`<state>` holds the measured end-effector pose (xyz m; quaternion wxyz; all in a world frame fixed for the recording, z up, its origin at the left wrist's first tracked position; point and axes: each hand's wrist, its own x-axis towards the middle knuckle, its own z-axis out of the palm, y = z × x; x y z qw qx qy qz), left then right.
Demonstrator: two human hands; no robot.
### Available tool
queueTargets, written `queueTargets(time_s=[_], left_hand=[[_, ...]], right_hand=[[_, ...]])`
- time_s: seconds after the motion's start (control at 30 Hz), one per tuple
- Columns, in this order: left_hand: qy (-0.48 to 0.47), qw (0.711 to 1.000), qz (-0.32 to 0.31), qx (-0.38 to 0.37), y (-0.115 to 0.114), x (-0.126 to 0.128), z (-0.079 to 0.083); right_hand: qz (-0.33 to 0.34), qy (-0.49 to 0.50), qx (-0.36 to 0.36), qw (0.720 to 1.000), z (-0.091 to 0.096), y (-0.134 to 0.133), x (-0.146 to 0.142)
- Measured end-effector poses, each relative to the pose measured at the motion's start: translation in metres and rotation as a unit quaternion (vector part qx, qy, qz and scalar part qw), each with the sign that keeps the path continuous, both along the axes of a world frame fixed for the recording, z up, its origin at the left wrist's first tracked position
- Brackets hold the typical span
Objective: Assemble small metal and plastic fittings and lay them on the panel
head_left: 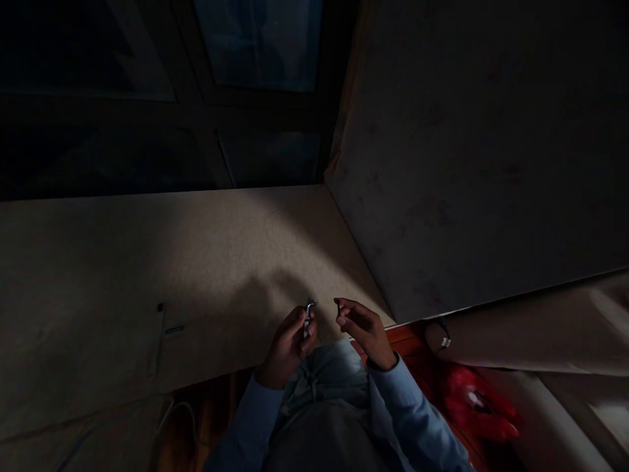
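Note:
My left hand (289, 344) is closed around a small silvery metal tool (308, 316). The tool's narrow head sticks up past the fingertips, and its lower part is hidden in the hand. Level with it, a short distance to the right, my right hand (361, 328) pinches a small thin dark piece (339, 307) between thumb and fingers. The light is too dim to tell its kind. Both hands are over the near edge of the pale tabletop (221, 242), and the two held things are apart.
A slim pale stick with a black end (160, 344) lies on the tabletop at left, beside a small dark object (175, 330). A patterned wall (466, 164) bounds the right side; dark window panes (265, 46) stand behind. A red bag (479, 403) is low at right.

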<state>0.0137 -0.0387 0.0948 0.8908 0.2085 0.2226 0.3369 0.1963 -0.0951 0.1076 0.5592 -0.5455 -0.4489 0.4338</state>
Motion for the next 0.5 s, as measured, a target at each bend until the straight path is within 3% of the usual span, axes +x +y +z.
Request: queueTargets(time_s=[0.1,0.2,0.23,0.3,0.5], left_hand=[[0.023,1.000,0.002,0.011,-0.001,0.005,0.001],[0.047,0.999,0.008,-0.003,-0.002,0.009,0.001],[0.059,0.998,0.014,-0.011,-0.001,0.010,0.000],[0.091,0.995,0.031,-0.018,-0.001,0.013,-0.004],[0.213,0.970,0.092,0.068,0.006,0.023,-0.024]], right_hand=[[-0.005,-0.049,-0.025,0.998,-0.012,0.000,0.021],[-0.001,-0.172,-0.056,0.983,-0.027,0.005,0.052],[0.005,-0.240,-0.076,0.968,-0.031,0.007,0.062],[0.021,-0.394,-0.160,0.905,-0.038,0.014,0.083],[0.046,-0.473,-0.256,0.842,-0.050,0.034,0.117]])
